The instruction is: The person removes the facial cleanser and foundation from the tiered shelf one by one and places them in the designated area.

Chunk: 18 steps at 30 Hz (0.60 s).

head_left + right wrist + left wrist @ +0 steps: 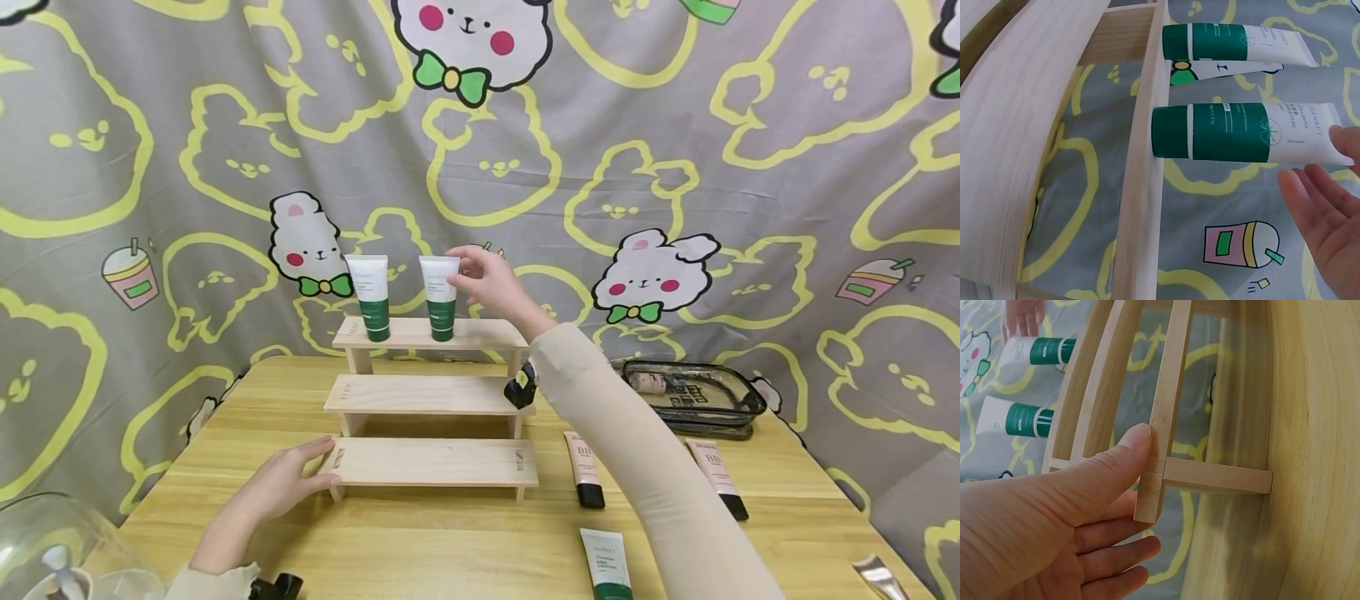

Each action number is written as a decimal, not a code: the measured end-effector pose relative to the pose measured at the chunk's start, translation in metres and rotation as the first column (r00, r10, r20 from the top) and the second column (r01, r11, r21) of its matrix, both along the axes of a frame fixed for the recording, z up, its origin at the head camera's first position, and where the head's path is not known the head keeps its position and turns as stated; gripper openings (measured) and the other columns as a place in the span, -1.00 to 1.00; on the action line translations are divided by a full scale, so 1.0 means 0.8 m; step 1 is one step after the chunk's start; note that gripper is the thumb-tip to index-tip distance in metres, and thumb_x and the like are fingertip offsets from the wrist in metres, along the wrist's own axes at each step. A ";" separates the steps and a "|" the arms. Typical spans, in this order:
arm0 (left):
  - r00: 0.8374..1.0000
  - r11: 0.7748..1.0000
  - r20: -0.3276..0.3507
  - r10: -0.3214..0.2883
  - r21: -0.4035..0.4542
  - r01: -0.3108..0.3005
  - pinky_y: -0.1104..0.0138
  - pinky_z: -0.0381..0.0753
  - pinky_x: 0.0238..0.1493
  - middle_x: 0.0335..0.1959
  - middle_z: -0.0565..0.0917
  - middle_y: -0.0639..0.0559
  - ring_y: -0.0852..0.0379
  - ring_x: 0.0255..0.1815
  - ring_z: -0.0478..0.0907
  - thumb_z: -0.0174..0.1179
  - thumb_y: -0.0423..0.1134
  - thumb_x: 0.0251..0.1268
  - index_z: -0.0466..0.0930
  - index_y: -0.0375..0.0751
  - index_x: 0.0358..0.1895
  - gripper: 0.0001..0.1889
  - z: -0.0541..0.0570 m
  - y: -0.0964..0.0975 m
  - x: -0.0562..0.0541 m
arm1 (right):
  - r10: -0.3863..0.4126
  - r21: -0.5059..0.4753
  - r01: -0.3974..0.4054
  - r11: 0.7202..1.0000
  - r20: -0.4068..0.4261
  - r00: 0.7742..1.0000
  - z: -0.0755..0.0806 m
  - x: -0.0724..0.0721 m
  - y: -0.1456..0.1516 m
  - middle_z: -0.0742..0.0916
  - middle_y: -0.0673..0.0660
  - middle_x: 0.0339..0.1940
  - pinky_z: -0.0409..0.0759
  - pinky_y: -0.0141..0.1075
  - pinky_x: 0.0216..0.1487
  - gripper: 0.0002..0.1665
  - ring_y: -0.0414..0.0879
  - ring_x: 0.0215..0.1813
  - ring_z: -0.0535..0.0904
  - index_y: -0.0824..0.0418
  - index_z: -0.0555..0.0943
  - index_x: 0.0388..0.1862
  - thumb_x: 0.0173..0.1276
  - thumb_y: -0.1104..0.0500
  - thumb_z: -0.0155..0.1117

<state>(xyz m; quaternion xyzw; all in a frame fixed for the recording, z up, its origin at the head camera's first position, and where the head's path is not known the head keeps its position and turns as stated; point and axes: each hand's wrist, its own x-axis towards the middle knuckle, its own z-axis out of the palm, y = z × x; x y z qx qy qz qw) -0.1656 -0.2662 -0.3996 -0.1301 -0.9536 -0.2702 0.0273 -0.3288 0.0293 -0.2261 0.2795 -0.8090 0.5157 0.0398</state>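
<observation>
The right hand (491, 283) pinches a white-and-green squeeze tube (441, 300) at its upper end — it stands cap-down on the top step (483, 332) of a wooden riser (427, 393) — the left hand (277, 479) grips the bottom step (435, 462).

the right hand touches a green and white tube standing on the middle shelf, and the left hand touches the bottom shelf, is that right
The shelf is wrong: the head view shows the green and white tube touched by the right hand standing on the top shelf, not the middle one. The left hand does touch the bottom shelf.
</observation>
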 end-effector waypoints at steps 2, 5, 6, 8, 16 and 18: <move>1.000 1.000 -0.002 -0.001 0.001 0.001 -0.11 0.32 0.13 0.16 0.39 -0.41 -0.33 0.15 0.33 0.27 -0.03 0.10 0.39 -0.53 0.15 -0.32 0.001 0.001 0.000 | -0.019 -0.006 0.019 1.000 -0.015 1.000 -0.001 0.001 -0.001 0.64 0.16 -0.18 0.63 -0.01 -0.26 -0.65 0.01 -0.09 0.58 0.18 0.51 0.09 0.32 0.25 0.19; 1.000 1.000 -0.001 0.000 0.004 0.000 -0.12 0.31 0.13 0.16 0.39 -0.41 -0.34 0.15 0.33 0.27 -0.03 0.10 0.38 -0.54 0.15 -0.32 0.001 0.001 0.001 | -0.037 -0.014 0.036 0.999 -0.040 0.999 -0.003 0.001 -0.002 0.66 0.19 -0.21 0.62 0.02 -0.26 -0.72 0.11 -0.09 0.58 0.22 0.54 0.03 0.34 0.26 0.17; 1.000 1.000 -0.001 0.000 0.005 0.000 -0.12 0.31 0.14 0.16 0.39 -0.41 -0.34 0.15 0.33 0.27 -0.04 0.10 0.38 -0.54 0.15 -0.32 0.001 0.001 0.001 | -0.041 -0.014 0.041 0.999 -0.047 0.998 -0.003 0.001 -0.003 0.66 0.19 -0.22 0.63 0.00 -0.28 -0.73 0.11 -0.10 0.58 0.23 0.55 0.02 0.34 0.27 0.17; 1.000 1.000 -0.002 0.000 0.005 0.000 -0.12 0.31 0.14 0.16 0.39 -0.41 -0.34 0.16 0.33 0.27 -0.04 0.10 0.38 -0.54 0.15 -0.32 0.001 0.001 0.001 | -0.048 -0.010 0.047 0.999 -0.060 0.997 -0.003 0.001 -0.003 0.67 0.19 -0.22 0.64 -0.06 -0.33 -0.74 0.12 -0.12 0.58 0.24 0.55 0.00 0.34 0.27 0.17; 1.000 1.000 0.007 -0.001 0.010 0.001 -0.12 0.30 0.14 0.18 0.38 -0.40 -0.34 0.17 0.31 0.26 -0.02 0.11 0.37 -0.53 0.16 -0.30 0.001 0.001 0.002 | -0.068 -0.037 0.065 0.997 -0.085 0.994 -0.008 0.000 0.001 0.66 0.18 -0.24 0.66 -0.15 -0.37 -0.74 0.02 -0.19 0.60 0.23 0.56 0.00 0.33 0.27 0.17; 1.000 1.000 0.007 -0.001 0.011 0.001 -0.12 0.29 0.15 0.18 0.37 -0.40 -0.34 0.17 0.31 0.26 -0.02 0.11 0.37 -0.53 0.16 -0.31 0.002 0.001 0.002 | -0.071 -0.058 0.066 0.996 -0.094 0.993 -0.011 0.001 0.002 0.66 0.19 -0.25 0.66 -0.09 -0.34 -0.75 0.05 -0.20 0.61 0.24 0.57 -0.01 0.32 0.29 0.18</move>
